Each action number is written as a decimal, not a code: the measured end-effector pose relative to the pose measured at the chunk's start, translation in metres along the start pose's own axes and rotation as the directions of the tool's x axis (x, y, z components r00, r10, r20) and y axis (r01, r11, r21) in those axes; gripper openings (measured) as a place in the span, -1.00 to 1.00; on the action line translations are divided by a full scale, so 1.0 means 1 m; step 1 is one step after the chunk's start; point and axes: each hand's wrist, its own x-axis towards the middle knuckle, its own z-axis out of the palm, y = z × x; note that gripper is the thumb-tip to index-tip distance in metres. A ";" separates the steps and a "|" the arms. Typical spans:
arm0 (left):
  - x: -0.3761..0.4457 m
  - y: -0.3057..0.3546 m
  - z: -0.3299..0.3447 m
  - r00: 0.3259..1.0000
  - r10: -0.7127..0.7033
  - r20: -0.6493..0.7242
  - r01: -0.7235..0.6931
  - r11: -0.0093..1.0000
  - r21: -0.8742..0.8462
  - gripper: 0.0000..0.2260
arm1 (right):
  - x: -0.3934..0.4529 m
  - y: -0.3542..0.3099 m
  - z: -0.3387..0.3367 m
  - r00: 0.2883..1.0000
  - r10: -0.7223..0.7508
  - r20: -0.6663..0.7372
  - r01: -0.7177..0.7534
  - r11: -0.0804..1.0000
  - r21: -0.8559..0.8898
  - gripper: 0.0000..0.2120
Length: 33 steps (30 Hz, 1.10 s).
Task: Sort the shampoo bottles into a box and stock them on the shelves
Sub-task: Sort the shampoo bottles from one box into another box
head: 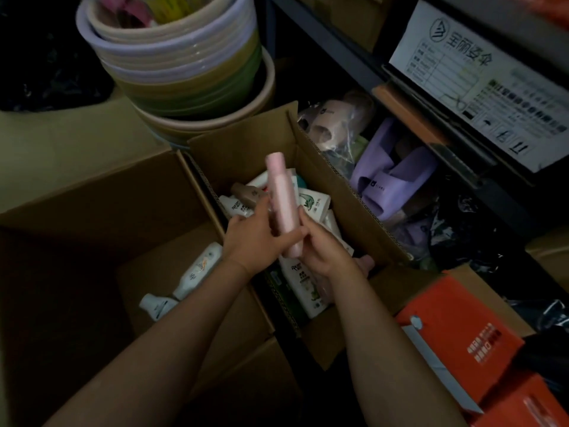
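- Both hands meet over the open right-hand box (pixel 332 192) in the head view: the left hand (pixel 251 241) has its fingers curled against the side of a slim pink bottle (pixel 282 204), and the right hand (pixel 323 251) wraps the bottle's lower end, thumb across its front.
- The pink bottle stands nearly upright, tilted slightly left, above a jumble of white and green shampoo bottles (pixel 311 204) lying loose in that box.
- Just left, a second box (pixel 101 192) holds two white bottles (pixel 200 269) lying flat on its floor; this looks like the sorting box, barely filled, so the task seems early.
- Risks, as I judge them: the grip sits low on a tall smooth bottle, so it could tip or slip back into the pile during the handover; the cardboard wall between the two boxes could catch the bottle on the way across; a wrong bottle type could land in the sorting box.
- Dim light hides much: the pink bottle's label is unreadable, and the pale pink shape (pixel 365 263) behind the right wrist may be another bottle, though I cannot be sure.
- Stacked basins (pixel 184 72), purple slippers (pixel 391 183), orange cartons (pixel 462 340) and a shelf rack (pixel 354 53) crowd the edges; shelf space for stocking is cut off.
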 end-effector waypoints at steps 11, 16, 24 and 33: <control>0.003 0.014 -0.002 0.991 -0.127 0.028 0.125 0.866 -0.485 -0.47 | 0.015 0.017 -0.072 0.415 -0.236 -0.879 -0.443 0.791 -0.422 -0.39; 0.007 0.033 0.017 0.953 -0.095 0.287 0.285 0.605 -0.744 -0.70 | 0.023 0.036 -0.083 0.264 -0.206 -0.942 -0.211 0.941 -0.265 -0.45; 0.003 0.008 0.021 0.872 -0.219 0.439 0.490 0.395 -0.777 -0.70 | 0.021 0.045 -0.084 0.423 -0.249 -0.871 -0.428 0.792 -0.434 -0.26; -0.011 0.007 -0.002 0.850 -0.208 0.484 0.519 0.173 -0.837 -0.60 | -0.003 0.037 -0.066 0.598 -0.142 -0.789 -0.211 0.922 -0.326 -0.29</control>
